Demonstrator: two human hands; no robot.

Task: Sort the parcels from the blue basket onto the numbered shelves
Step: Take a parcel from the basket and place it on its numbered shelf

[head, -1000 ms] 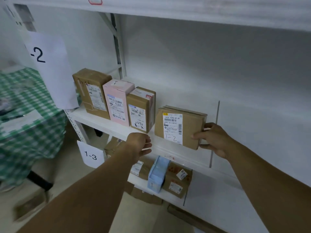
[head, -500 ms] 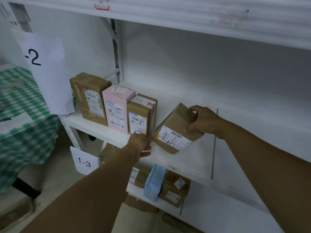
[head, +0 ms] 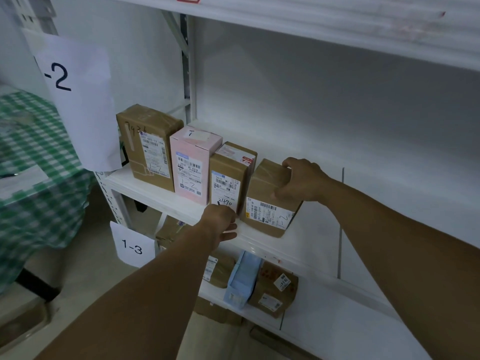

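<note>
Cardboard parcel [head: 268, 216] gripped from above by curled right hand [head: 298, 181].

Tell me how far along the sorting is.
Done: a brown parcel, pink parcel and 2490 parcel stand in a row on the shelf. In hand: the right hand grips a fourth parcel marked 1-2 at the row's end. Left: releasing it; the basket is out of view.

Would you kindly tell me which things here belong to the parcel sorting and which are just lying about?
Job: held parcel, right hand, left hand, pink parcel, shelf, -2 sign.
Lying about: checked cloth, paper on it.
</note>
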